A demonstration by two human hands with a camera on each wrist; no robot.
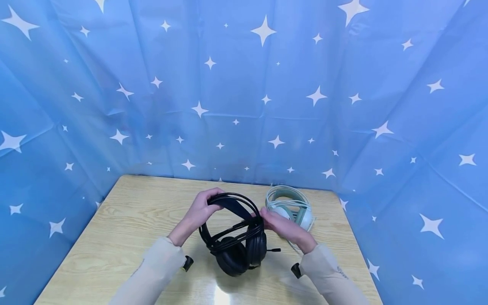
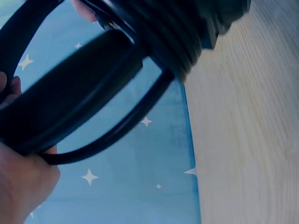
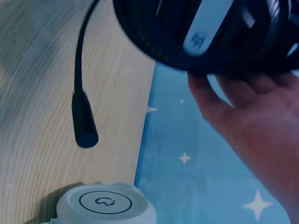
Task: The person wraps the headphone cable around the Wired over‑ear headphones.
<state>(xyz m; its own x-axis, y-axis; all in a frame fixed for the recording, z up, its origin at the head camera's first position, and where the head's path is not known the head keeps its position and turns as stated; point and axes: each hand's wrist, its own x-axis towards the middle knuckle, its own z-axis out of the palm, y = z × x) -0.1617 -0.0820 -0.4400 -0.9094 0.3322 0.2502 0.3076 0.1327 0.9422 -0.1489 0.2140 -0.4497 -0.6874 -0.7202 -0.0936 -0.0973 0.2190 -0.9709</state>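
A black over-ear headset (image 1: 231,256), its cable wound in several loops across the band and earcups, is held over the front middle of the table. My left hand (image 1: 202,207) grips the headband at the upper left; in the left wrist view, fingers and thumb of that hand (image 2: 25,184) wrap the band and a strand of cable. On the other side my right hand (image 1: 284,226) holds the headset near an earcup, its fingertips partly hidden behind the black shell in the right wrist view. A thin boom microphone (image 3: 84,119) sticks out from that earcup.
A white and green headset (image 1: 305,218) with a pale coiled cable lies on the wooden table (image 1: 126,212) at the back right, close beyond my right hand. Blue star-patterned curtain (image 1: 236,84) hangs behind the table and along both sides.
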